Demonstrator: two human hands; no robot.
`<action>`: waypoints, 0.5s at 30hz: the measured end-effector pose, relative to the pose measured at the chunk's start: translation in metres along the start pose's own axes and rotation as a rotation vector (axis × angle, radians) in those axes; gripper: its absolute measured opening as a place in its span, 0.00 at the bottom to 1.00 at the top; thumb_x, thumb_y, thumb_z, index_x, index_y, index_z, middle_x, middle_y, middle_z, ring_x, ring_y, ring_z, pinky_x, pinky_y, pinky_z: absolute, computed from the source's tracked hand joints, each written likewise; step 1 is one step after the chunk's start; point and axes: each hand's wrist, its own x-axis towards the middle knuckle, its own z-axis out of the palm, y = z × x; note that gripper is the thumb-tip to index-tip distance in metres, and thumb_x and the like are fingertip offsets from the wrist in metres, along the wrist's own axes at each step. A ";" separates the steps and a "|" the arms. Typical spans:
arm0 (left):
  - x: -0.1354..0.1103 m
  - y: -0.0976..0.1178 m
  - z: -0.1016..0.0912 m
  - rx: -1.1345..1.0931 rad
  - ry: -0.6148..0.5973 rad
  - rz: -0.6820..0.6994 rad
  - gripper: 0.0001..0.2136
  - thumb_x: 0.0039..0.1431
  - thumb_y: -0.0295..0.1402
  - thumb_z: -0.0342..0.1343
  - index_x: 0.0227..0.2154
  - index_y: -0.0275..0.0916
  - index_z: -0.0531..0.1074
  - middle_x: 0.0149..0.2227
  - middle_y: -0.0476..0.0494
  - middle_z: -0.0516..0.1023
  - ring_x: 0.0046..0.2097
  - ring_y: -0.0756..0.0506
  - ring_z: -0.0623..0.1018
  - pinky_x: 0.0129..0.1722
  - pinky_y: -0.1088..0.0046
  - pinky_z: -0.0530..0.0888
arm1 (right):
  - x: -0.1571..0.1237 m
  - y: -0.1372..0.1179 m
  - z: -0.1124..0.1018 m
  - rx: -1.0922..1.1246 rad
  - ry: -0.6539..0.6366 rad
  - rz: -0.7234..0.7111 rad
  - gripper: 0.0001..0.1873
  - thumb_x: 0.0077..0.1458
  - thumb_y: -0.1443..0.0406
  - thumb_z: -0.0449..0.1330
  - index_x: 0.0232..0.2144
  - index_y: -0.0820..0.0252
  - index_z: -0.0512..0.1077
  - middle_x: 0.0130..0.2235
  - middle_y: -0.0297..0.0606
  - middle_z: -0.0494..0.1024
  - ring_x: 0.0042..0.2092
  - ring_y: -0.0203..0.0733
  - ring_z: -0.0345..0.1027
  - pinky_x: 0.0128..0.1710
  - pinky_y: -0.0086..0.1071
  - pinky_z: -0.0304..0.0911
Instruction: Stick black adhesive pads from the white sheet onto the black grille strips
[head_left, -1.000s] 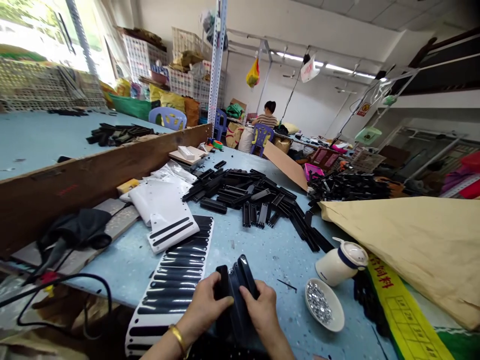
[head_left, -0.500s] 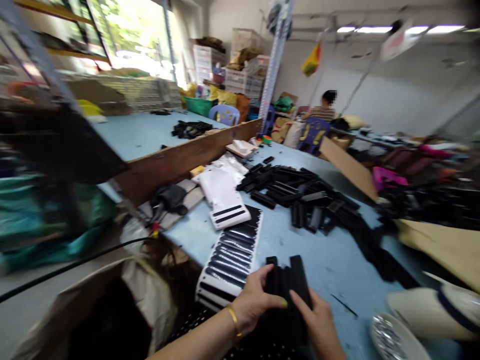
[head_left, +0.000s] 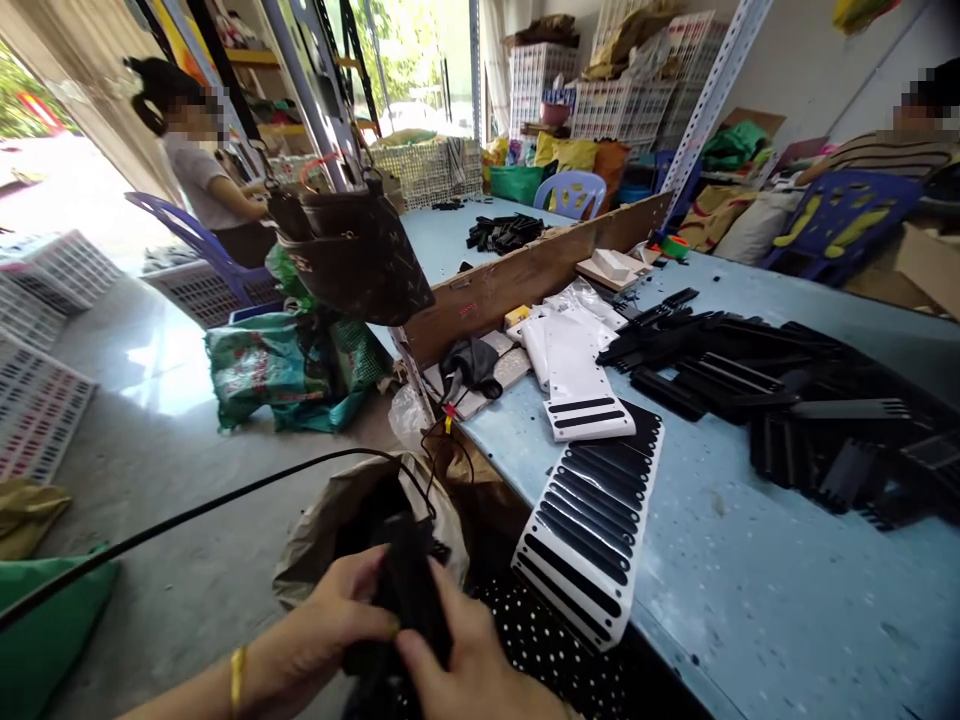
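Note:
My left hand (head_left: 326,615), with a gold bangle at the wrist, grips one side of a dark bundle of long black bar-shaped pieces (head_left: 412,580). From the other side my right hand (head_left: 472,650) closes on the same bundle, its thumb pressed against the front. Motion blur hides the exact number of pieces. Both hands are low in the head view, in front of an open pale sack (head_left: 300,575) with black contents. To the right, a white sheet with black adhesive strips (head_left: 577,540) hangs over the table edge.
A pile of black pieces (head_left: 720,370) lies on the blue table (head_left: 750,600). White sheets (head_left: 574,360) lie beside it. A brown bag (head_left: 360,250) hangs at the post. A black cable (head_left: 225,500) crosses left of the sack. Two people (head_left: 202,170) sit farther off.
My view has swung left. Both hands, with the black pieces, have moved from over the table's front edge to the sack at its left.

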 end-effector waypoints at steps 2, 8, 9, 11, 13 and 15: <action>0.004 -0.023 -0.043 0.140 0.137 -0.080 0.20 0.42 0.23 0.55 0.43 0.33 0.75 0.34 0.43 0.81 0.36 0.39 0.80 0.33 0.69 0.75 | 0.041 -0.005 0.028 0.049 -0.173 -0.066 0.35 0.55 0.62 0.61 0.63 0.54 0.57 0.52 0.40 0.77 0.52 0.49 0.72 0.52 0.37 0.67; 0.080 -0.065 -0.131 0.524 0.439 -0.263 0.20 0.53 0.26 0.59 0.51 0.33 0.69 0.40 0.43 0.79 0.41 0.40 0.79 0.38 0.66 0.76 | 0.101 0.008 0.045 -0.311 -0.371 0.122 0.24 0.56 0.53 0.57 0.39 0.72 0.75 0.41 0.60 0.79 0.45 0.64 0.73 0.45 0.51 0.68; 0.091 -0.068 -0.139 0.553 0.447 -0.290 0.18 0.57 0.29 0.59 0.50 0.34 0.69 0.43 0.42 0.77 0.42 0.41 0.79 0.40 0.64 0.76 | 0.092 0.012 0.038 -0.323 -0.376 0.081 0.19 0.56 0.56 0.58 0.39 0.70 0.75 0.41 0.58 0.78 0.46 0.62 0.73 0.46 0.50 0.67; 0.103 -0.072 -0.148 0.603 0.435 -0.338 0.13 0.63 0.34 0.56 0.49 0.36 0.69 0.47 0.41 0.75 0.43 0.44 0.78 0.41 0.62 0.76 | 0.063 0.017 0.016 -0.372 -0.347 -0.107 0.12 0.55 0.67 0.57 0.41 0.66 0.73 0.43 0.53 0.77 0.47 0.55 0.72 0.49 0.44 0.66; 0.102 -0.073 -0.141 0.645 0.388 -0.364 0.10 0.60 0.34 0.59 0.41 0.34 0.73 0.41 0.43 0.77 0.39 0.44 0.78 0.38 0.64 0.77 | 0.032 0.020 -0.011 -0.407 -0.228 -0.333 0.13 0.55 0.71 0.56 0.44 0.62 0.71 0.42 0.47 0.77 0.45 0.49 0.71 0.48 0.39 0.66; 0.093 -0.072 -0.116 0.683 0.302 -0.346 0.08 0.45 0.31 0.66 0.25 0.34 0.74 0.28 0.47 0.76 0.32 0.43 0.78 0.31 0.68 0.76 | 0.009 0.024 -0.042 -0.455 -0.076 -0.366 0.10 0.55 0.71 0.56 0.40 0.59 0.71 0.38 0.42 0.76 0.41 0.45 0.71 0.46 0.35 0.66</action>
